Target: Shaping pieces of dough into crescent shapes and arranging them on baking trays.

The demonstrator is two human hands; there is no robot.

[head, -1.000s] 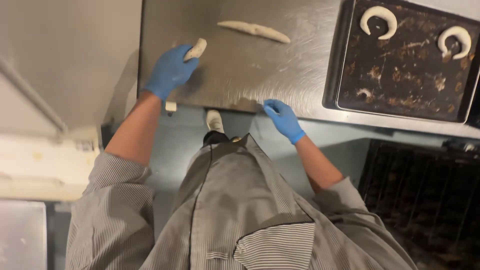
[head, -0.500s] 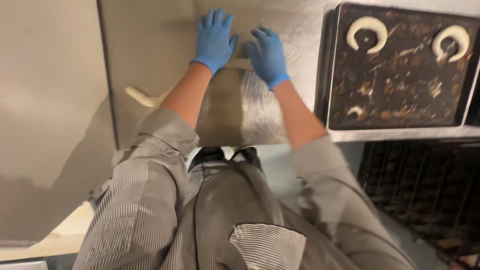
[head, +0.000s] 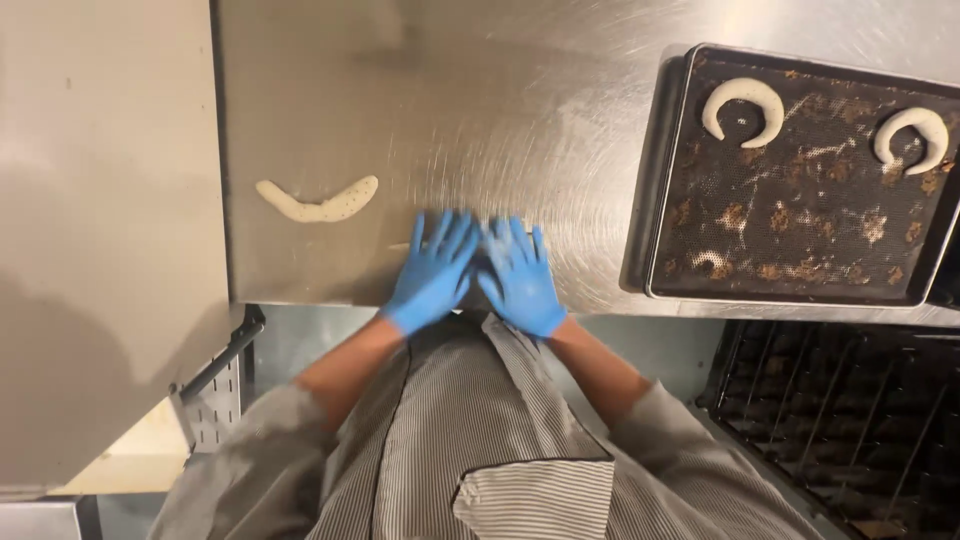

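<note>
My left hand (head: 432, 272) and my right hand (head: 520, 278), both in blue gloves, lie flat and side by side on the steel table (head: 560, 130) near its front edge. The fingers are spread and slightly blurred. Whatever is under the palms is hidden. A pale, curved strip of dough (head: 318, 202) lies on the table a short way left of my left hand, apart from it. I wear a striped grey jacket.
A dark, crusted baking tray (head: 655, 230) sits on the table to the right, holding two crescent-shaped dough pieces (head: 743, 105) (head: 912, 132) along its far side. A dark wire rack (head: 850, 420) stands below right. A beige surface (head: 100, 200) lies beyond the table's left edge.
Both hands came together from wide apart and have drawn back toward the table's front edge. The long dough strip seen at mid-table is out of sight now; the curved strip stays at left.
</note>
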